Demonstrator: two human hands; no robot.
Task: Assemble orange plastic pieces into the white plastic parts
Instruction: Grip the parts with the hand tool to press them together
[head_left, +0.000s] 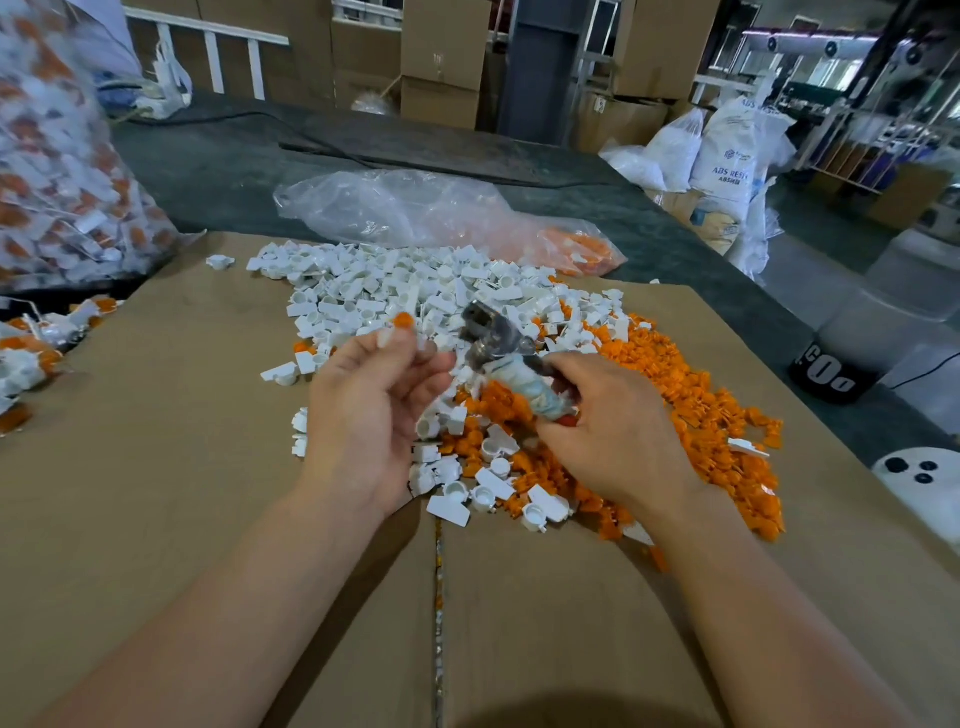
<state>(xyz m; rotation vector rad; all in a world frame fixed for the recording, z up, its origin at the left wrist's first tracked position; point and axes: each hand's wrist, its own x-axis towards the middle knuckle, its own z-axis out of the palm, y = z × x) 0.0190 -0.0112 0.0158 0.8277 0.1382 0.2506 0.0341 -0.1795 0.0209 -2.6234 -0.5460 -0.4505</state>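
Orange piece (402, 319) pinched by left hand (371, 400) — right hand (610, 431) grips metal tool (496, 338).

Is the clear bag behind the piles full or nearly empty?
Mostly empty: the clear bag lies collapsed, with some orange pieces at its right end.

White sack (727, 156) at right reads "ABS RESIN".

Both forearms, the left forearm (234, 597) and the right forearm (769, 613), are bare up to the frame's edge. The left hand (374, 410) and right hand (613, 431) are bare too. The left thumbnail (387, 340) is trimmed short.
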